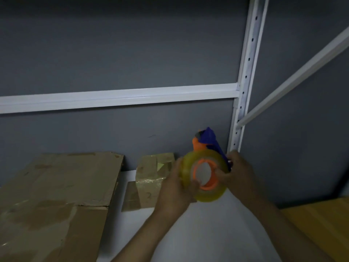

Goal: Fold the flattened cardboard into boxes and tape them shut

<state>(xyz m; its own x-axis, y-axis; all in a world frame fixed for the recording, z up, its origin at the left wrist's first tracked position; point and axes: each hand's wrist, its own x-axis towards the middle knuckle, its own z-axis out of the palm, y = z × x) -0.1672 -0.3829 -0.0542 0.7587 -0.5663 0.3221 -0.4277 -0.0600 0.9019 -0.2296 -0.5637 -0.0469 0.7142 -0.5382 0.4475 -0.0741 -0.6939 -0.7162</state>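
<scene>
Two hands were clamped on the yellowish tape roll [209, 196] in its orange-and-blue plastic dispenser [207, 138], left hand [175, 188] on the rim, right hand [237, 173] by the handle. Flattened brown cardboard [56, 195] was seen untouched on the white table [128, 175]; the tape's end was probably best freed first.

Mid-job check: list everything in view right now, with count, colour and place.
flattened cardboard: 1, brown, left on the work surface
taped box: 1, brown, centre, by the wall
cardboard scrap: 1, brown, left of the taped box
tape dispenser: 1, blue and orange, yellowish roll, held up at centre
shelf frame: 1, white, along the grey wall
work surface: 1, white, bottom centre
wooden board: 1, yellow-brown, lower right
hands: 2, left hand and right hand both grip the tape dispenser
</scene>
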